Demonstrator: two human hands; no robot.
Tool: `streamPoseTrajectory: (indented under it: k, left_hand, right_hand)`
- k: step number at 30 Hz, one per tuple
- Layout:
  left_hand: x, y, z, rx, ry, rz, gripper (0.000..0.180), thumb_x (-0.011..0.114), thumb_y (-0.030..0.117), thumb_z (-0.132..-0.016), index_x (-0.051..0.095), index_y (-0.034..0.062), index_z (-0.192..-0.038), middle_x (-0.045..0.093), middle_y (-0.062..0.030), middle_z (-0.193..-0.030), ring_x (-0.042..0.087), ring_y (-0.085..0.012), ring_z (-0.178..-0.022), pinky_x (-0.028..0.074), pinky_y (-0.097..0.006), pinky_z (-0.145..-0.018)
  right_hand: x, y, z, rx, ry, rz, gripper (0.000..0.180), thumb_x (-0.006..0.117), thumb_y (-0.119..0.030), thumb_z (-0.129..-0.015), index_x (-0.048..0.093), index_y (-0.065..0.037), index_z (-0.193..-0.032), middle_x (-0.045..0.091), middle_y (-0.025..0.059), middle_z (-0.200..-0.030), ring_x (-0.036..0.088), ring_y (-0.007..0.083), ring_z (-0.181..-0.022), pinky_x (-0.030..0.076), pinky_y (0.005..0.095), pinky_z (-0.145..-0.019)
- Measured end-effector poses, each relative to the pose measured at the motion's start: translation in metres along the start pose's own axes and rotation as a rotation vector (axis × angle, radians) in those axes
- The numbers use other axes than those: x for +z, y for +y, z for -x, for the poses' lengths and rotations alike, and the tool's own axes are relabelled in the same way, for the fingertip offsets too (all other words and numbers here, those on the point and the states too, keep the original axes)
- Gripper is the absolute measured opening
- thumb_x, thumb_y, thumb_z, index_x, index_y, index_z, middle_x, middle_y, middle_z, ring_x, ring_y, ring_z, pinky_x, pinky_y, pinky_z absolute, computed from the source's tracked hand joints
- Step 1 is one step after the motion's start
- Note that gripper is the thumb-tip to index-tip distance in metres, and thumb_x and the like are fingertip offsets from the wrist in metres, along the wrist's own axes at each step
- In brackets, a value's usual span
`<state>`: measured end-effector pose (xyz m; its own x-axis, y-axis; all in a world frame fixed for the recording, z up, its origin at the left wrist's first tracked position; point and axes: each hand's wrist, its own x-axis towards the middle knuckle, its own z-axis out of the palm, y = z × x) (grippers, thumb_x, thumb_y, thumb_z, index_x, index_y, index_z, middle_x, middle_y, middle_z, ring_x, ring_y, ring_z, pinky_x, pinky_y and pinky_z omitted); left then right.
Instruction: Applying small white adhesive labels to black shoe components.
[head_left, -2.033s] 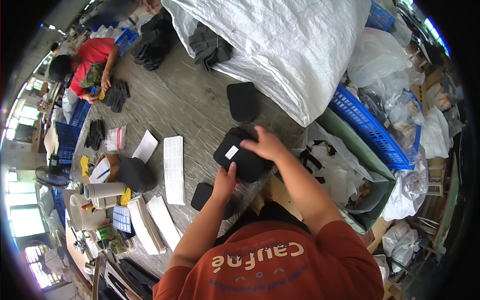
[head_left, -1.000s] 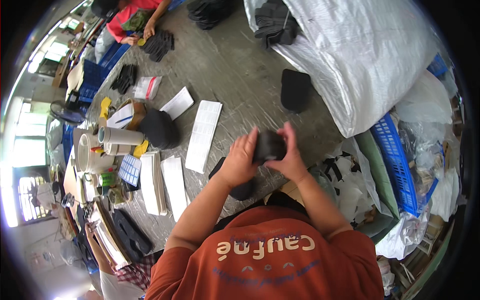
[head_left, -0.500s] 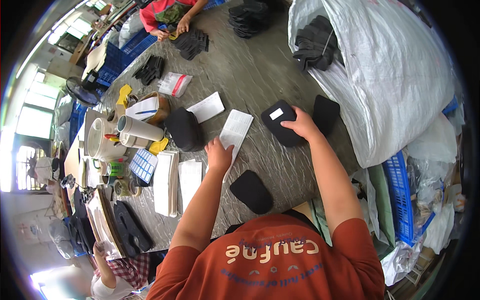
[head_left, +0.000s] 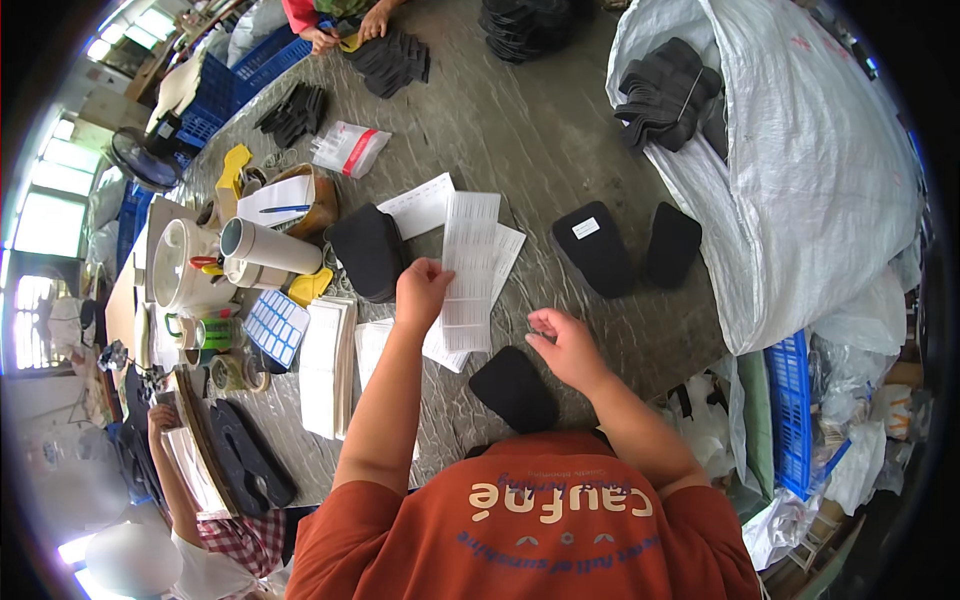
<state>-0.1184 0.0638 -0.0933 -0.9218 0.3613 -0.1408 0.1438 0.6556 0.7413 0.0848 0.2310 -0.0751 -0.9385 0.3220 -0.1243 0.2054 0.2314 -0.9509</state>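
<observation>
2 hands work over the grey tabletop (head_left: 560, 140), and all positions below are referenced to the long white label sheet (head_left: 468, 270) lying at its middle.

1. My left hand (head_left: 422, 292) is closed in a pinch on the near-left edge of the label sheet. I judge this grip steadies the sheet so that it stays flat on the tabletop while a label is lifted from it.
2. My right hand (head_left: 568, 347) hovers just to the near-right of the label sheet, close to its near corner, palm down with fingers curled. Something small appears to sit at the fingertips; I cannot tell whether it is a peeled label or whether the hand holds nothing.
3. 1 black foam pad (head_left: 513, 388) lies directly on the near side of the label sheet, just beside my right hand and inside easy reach.
4. 1 black pad bearing a white label (head_left: 595, 248) lies to the right of the label sheet, with 1 plain black pad (head_left: 672, 243) further right again. I judge these are set apart from the unlabelled pad to keep the groups separate.
5. More white sheets (head_left: 420, 205) lie fanned beyond and under the label sheet.
6. The stack of white sheets (head_left: 326, 365) sits to the near-left of the label sheet, well clear of both hands.
</observation>
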Motion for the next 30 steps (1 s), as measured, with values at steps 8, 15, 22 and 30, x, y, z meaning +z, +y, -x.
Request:
streamPoseTrajectory:
  k: [8, 15, 22, 30]
  left_hand:
    - [-0.025, 0.074, 0.055, -0.164, -0.128, 0.583, 0.042, 0.069, 0.004, -0.085, 0.052, -0.0048, -0.122, 0.065, -0.0062, -0.090, 0.060, -0.0102, -0.076, 0.048, -0.022, -0.063]
    - [-0.041, 0.095, 0.115, 0.105, -0.252, 0.634, 0.047, 0.075, -0.002, -0.076, 0.059, -0.0010, -0.120, 0.067, -0.0052, -0.098, 0.060, -0.0092, -0.086, 0.049, -0.024, -0.075]
    - [-0.073, 0.131, 0.133, 0.607, 0.074, 0.119, 0.024, 0.076, -0.007, -0.074, 0.066, 0.0015, -0.094, 0.063, -0.0025, -0.091, 0.058, -0.0109, -0.081, 0.046, -0.023, -0.074]
    - [-0.082, 0.121, 0.174, 0.172, -0.131, 0.451, 0.010, 0.077, 0.005, -0.077, 0.070, 0.0021, -0.082, 0.067, -0.0008, -0.074, 0.059, -0.0065, -0.069, 0.046, -0.023, -0.063]
  right_hand:
    - [0.017, -0.035, -0.008, 0.064, 0.102, -0.570, 0.028, 0.067, 0.007, -0.082, 0.046, -0.005, -0.097, 0.059, 0.0036, -0.085, 0.059, 0.0086, -0.077, 0.050, 0.0245, -0.067]
    - [-0.007, -0.079, 0.012, -0.333, 0.175, -0.220, 0.036, 0.074, 0.006, -0.075, 0.060, -0.006, -0.106, 0.053, 0.0062, -0.099, 0.057, 0.0124, -0.081, 0.050, 0.0247, -0.064]
    - [-0.026, -0.105, 0.035, -0.307, 0.105, -0.188, 0.023, 0.076, 0.003, -0.075, 0.064, -0.001, -0.094, 0.057, 0.0056, -0.092, 0.056, 0.0092, -0.070, 0.048, 0.0228, -0.062]
    - [-0.019, -0.121, 0.062, -0.035, -0.169, -0.345, 0.019, 0.072, 0.000, -0.081, 0.060, -0.001, -0.095, 0.064, 0.0008, -0.080, 0.058, 0.0043, -0.072, 0.048, 0.0216, -0.064]
